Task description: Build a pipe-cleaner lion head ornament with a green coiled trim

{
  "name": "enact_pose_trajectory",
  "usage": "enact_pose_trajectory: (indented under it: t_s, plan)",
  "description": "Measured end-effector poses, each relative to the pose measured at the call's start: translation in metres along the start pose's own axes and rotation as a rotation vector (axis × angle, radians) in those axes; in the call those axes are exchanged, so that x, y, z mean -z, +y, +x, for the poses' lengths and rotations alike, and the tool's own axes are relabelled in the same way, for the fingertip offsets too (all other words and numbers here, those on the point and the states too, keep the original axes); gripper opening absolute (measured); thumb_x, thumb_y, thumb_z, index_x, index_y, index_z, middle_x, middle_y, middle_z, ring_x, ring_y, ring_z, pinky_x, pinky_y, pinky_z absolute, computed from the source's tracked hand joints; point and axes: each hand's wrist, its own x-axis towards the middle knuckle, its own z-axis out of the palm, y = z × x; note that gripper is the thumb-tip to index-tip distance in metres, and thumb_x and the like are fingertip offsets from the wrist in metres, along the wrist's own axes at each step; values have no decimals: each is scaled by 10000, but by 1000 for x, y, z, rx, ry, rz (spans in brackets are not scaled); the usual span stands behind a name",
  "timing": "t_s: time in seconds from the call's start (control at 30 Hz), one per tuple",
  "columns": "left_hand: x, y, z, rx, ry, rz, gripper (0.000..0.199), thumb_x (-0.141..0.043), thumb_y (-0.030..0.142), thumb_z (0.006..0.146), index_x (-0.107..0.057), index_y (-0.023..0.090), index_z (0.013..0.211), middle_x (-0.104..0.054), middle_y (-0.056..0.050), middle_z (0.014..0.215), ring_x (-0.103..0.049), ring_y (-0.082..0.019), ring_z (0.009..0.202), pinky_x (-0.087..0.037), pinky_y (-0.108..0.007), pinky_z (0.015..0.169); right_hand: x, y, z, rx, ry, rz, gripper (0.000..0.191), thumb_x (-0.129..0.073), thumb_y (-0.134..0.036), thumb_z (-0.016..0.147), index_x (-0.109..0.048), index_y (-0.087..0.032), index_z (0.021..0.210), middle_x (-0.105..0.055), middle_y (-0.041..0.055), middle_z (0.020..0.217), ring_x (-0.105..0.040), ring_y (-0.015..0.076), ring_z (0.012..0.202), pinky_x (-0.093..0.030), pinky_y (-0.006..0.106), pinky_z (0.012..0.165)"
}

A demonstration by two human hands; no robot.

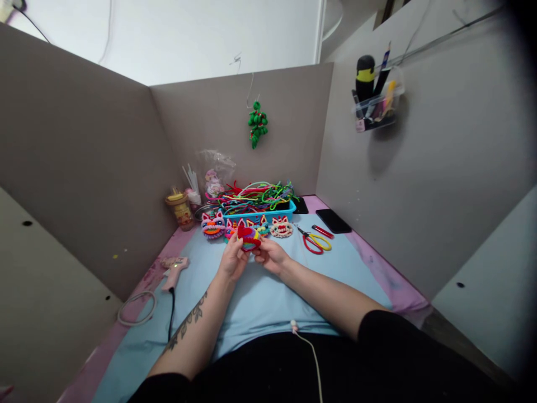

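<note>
Hands, left hand (232,258) and right hand (268,254), pinch a half-wound red fuzzy pipe-cleaner heart ornament (248,237), four finished pipe-cleaner faces (213,225) lying beyond.

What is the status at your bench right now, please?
Left hand and right hand both grip the red pipe-cleaner piece above the blue mat. Scissors lie right, glue gun left. Nothing between.

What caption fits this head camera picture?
Two hands hold a red pipe-cleaner craft before a blue basket.
</note>
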Motion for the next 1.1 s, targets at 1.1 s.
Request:
enact_pose_trajectory:
  t_s: [1.1]
  plan:
    - [6, -18, -5, -422, 88, 952, 429, -538, 330, 845, -437, 185, 1235, -473, 31, 680, -499, -108, 611, -439, -235, 607, 8, -13, 0, 725, 281, -1178, 120, -539, -292, 790, -602, -190, 784, -608, 20, 741, -563, 158, 691, -459, 268, 615]
